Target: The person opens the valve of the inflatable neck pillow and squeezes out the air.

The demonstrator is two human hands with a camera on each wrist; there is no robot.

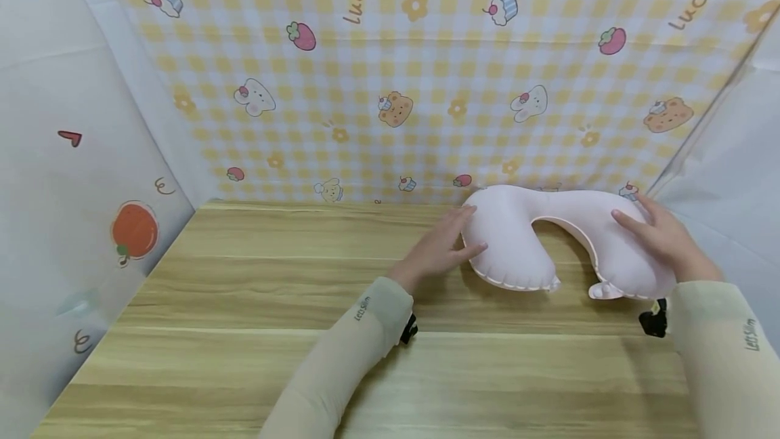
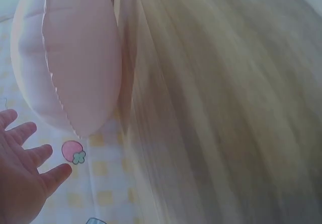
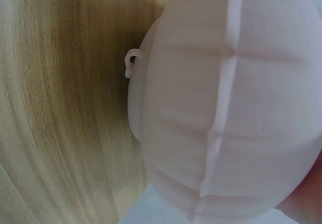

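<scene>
A pale pink inflatable U-shaped neck pillow (image 1: pixel 506 236) is at the back right of the wooden table, its two ends toward the front. My left hand (image 1: pixel 443 246) is beside the pillow's left end, fingers spread and fairly straight. In the left wrist view that hand (image 2: pixel 22 168) appears a little apart from the rounded pillow side (image 2: pixel 85 58). My right hand (image 1: pixel 670 239) lies against the outer right side of the pillow, thumb and fingers extended over it. In the right wrist view the pillow's seamed edge (image 3: pixel 221 108) hides most of that hand.
The wooden table (image 1: pixel 244 303) meets a yellow checked cloth backdrop (image 1: pixel 341 87) right behind the pillow. White printed sheets (image 1: pixel 73 175) hang at the left, and another pale sheet (image 1: pixel 737 154) at the right. A black wrist device (image 1: pixel 654 320) shows by the right sleeve.
</scene>
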